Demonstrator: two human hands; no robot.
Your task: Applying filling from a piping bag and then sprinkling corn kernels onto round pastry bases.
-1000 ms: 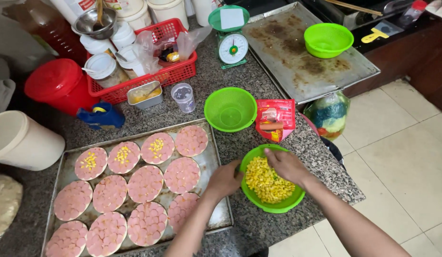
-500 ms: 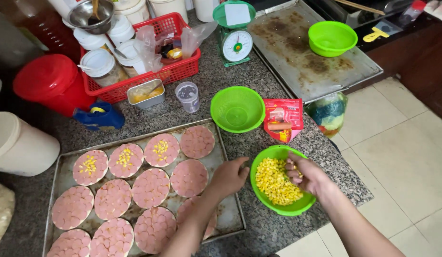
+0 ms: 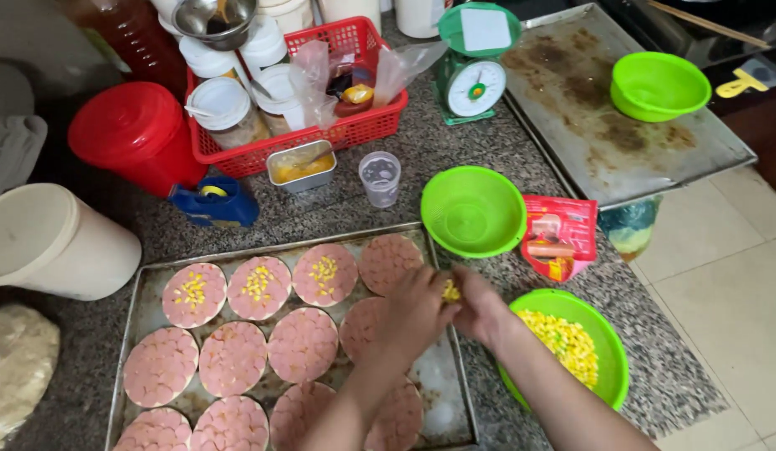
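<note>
Both hands meet over baking tray point(image 3: 133, 334) edge; right hand point(image 3: 486, 311) pinches corn kernels point(image 3: 450, 291), left hand point(image 3: 413, 313) cupped, probably also touching them. Kernels could spill onto bench point(image 3: 488, 150) between corn bowl point(image 3: 609, 334) and tray.

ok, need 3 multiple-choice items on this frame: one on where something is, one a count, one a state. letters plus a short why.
1. Where is the bowl of corn kernels?
A. right of the baking tray
B. in the red basket
C. on the scale

2. How many sausage-topped rounds already carry corn?
A. one
B. three
C. six

3. What is the state of the green bowl beside the red packet?
A. full of corn
B. empty
C. upside down

Answers:
1 A: it sits on the counter off the tray's right edge.
2 B: three rounds in the back row show yellow kernels.
3 B: only its bare green inside shows.

The left hand and right hand meet over the tray, kernels between them.
</note>
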